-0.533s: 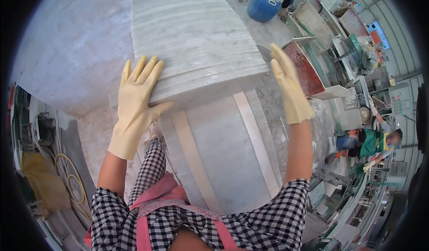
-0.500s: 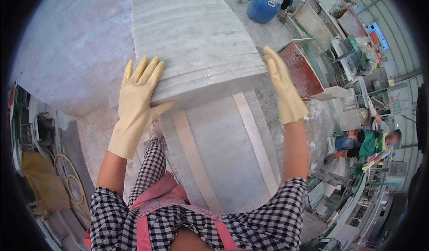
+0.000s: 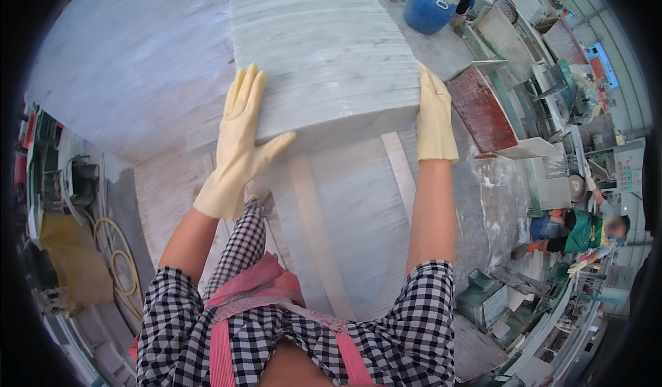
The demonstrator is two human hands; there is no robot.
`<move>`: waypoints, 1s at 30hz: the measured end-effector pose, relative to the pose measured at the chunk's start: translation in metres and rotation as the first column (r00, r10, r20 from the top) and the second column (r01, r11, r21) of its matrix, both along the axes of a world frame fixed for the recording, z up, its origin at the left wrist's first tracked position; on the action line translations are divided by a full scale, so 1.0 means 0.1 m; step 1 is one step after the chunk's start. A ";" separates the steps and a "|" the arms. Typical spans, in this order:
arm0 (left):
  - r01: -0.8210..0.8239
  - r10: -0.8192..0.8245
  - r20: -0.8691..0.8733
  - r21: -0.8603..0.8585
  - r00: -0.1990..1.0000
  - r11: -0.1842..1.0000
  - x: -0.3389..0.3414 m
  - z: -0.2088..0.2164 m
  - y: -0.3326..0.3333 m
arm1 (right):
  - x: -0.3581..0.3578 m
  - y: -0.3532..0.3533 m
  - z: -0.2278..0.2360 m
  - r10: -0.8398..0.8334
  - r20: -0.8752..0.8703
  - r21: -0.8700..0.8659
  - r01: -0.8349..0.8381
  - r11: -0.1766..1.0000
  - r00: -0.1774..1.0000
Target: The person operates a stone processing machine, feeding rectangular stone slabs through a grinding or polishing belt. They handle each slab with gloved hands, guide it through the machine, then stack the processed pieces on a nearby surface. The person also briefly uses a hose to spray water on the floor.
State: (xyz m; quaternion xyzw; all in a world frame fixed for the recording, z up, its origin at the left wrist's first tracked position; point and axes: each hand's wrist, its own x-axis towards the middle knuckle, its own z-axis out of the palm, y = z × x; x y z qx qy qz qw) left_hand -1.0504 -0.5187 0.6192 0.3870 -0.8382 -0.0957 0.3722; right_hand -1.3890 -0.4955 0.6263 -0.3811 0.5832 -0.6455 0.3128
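A stack of thin, pale grey-white stone slabs point(image 3: 324, 53) lies in front of me, its layered near edge facing me. My left hand point(image 3: 239, 139), in a cream rubber glove, rests along the stack's left side with fingers stretched forward and the thumb spread across the near edge. Against the right side, my gloved right hand point(image 3: 435, 118) lies flat, fingers straight and close together. Nearer to me is a lower pile of similar slabs point(image 3: 352, 201) with two pale strips on it, a left strip point(image 3: 317, 232) and a right strip point(image 3: 400, 166).
A large pale slab surface point(image 3: 138, 56) spreads at the left. A blue barrel point(image 3: 431, 6) stands at the far right, near a red-faced panel point(image 3: 483, 108). Another person in a green apron point(image 3: 579, 230) is at the right. A yellow hose point(image 3: 114, 256) coils at the left.
My right hand has moved inward and come against the stack's right side. The left hand has shifted along the left side, its fingers now closer together. The view has shifted slightly.
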 end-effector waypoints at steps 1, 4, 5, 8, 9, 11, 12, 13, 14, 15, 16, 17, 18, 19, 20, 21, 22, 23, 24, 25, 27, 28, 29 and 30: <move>0.012 -0.013 -0.011 -0.018 1.000 1.000 -0.01 0.00 -0.01 | -0.01 -0.02 -0.06 -0.025 -0.045 -0.061 0.022 0.998 0.999; 0.001 0.002 0.041 -0.063 0.999 0.998 -0.02 0.02 -0.07 | 0.03 0.00 -0.06 -0.175 -0.181 -0.032 0.172 0.985 0.968; 0.014 -0.009 0.079 -0.070 0.997 0.997 0.00 0.02 -0.08 | 0.07 0.04 -0.01 -0.218 -0.229 0.019 0.228 0.973 0.949; 0.070 -0.060 0.097 -0.109 0.993 0.992 0.11 -0.04 -0.14 | 0.18 0.11 0.25 -0.153 -0.691 0.242 0.426 0.872 0.706; 0.010 -0.007 0.087 -0.032 0.996 0.999 0.22 -0.09 -0.13 | 0.21 0.13 0.33 -0.129 -0.809 0.221 0.499 0.838 0.574; -0.025 0.026 -0.017 0.012 1.000 1.000 0.45 -0.20 -0.10 | 0.29 0.28 0.30 -0.205 -0.735 0.045 0.348 0.936 0.646; -0.077 0.077 0.005 0.095 0.997 0.993 0.62 -0.24 -0.05 | 0.33 0.42 0.24 -0.184 -0.692 0.011 0.264 0.964 0.698; -0.075 0.073 0.036 0.056 0.997 0.996 0.74 -0.27 -0.03 | 0.36 0.59 0.13 -0.152 -0.645 -0.015 0.186 0.982 0.749; -0.081 0.077 0.087 0.054 0.993 0.995 0.83 -0.27 0.00 | 0.38 0.76 0.04 -0.068 -0.607 -0.020 0.071 0.997 0.792; -0.131 0.108 0.194 0.110 0.975 0.985 0.86 -0.26 0.01 | 0.41 0.96 -0.07 0.027 -0.571 -0.021 -0.048 0.999 0.820; -0.054 0.051 0.177 0.013 0.983 0.998 0.85 -0.23 0.03 | 0.45 1.19 -0.15 0.064 -0.642 0.038 -0.053 0.998 0.764; -0.014 0.021 0.222 -0.033 0.975 0.999 0.78 -0.18 0.02 | 0.50 1.45 -0.22 0.100 -0.705 0.091 -0.050 0.995 0.702; 0.045 -0.021 0.245 -0.092 0.969 0.995 0.66 -0.10 -0.03 | 0.58 1.74 -0.25 0.127 -0.750 0.120 -0.055 0.991 0.649; 0.062 -0.032 0.287 -0.096 0.957 0.993 0.50 -0.02 -0.08 | 0.67 2.03 -0.28 0.159 -0.791 0.154 -0.058 0.986 0.592; 0.096 -0.060 0.312 -0.102 0.948 0.990 0.32 0.04 -0.11 | 0.78 2.32 -0.29 0.180 -0.817 0.196 -0.029 0.980 0.547; 0.144 -0.090 0.302 -0.161 0.949 0.976 0.19 0.09 -0.14 | 0.89 2.56 -0.29 0.191 -0.845 0.212 -0.013 0.977 0.499; 0.108 -0.059 0.355 -0.119 0.933 0.987 0.09 0.13 -0.16 | 0.99 2.79 -0.29 0.214 -0.831 0.260 0.019 0.965 0.513; 0.089 -0.035 0.371 -0.130 0.928 0.987 -0.01 0.15 -0.18 | 1.08 3.01 -0.30 0.225 -0.821 0.286 0.037 0.957 0.525; 0.090 -0.026 0.355 -0.165 0.935 0.982 -0.07 0.16 -0.19 | 1.12 3.16 -0.29 0.235 -0.809 0.315 0.060 0.947 0.538; 0.065 0.000 0.429 -0.138 0.903 0.988 -0.09 0.15 -0.20 | 1.13 3.28 -0.28 0.225 -0.765 0.328 0.066 0.942 0.603; 0.029 0.050 0.534 -0.138 0.844 0.990 -0.05 0.12 -0.20 | 1.09 3.38 -0.27 0.188 -0.664 0.369 0.099 0.924 0.724; 0.050 0.043 0.510 -0.168 0.859 0.985 -0.01 0.11 -0.20 | 1.03 3.34 -0.27 0.144 -0.630 0.319 0.085 0.944 0.763; 0.076 0.015 0.503 -0.161 0.864 0.984 0.01 0.10 -0.19 | 0.94 3.25 -0.26 0.111 -0.584 0.307 0.093 0.947 0.804; 0.083 0.009 0.500 -0.160 0.866 0.984 0.04 0.09 -0.18 | 0.84 3.10 -0.24 0.083 -0.553 0.265 0.081 0.961 0.829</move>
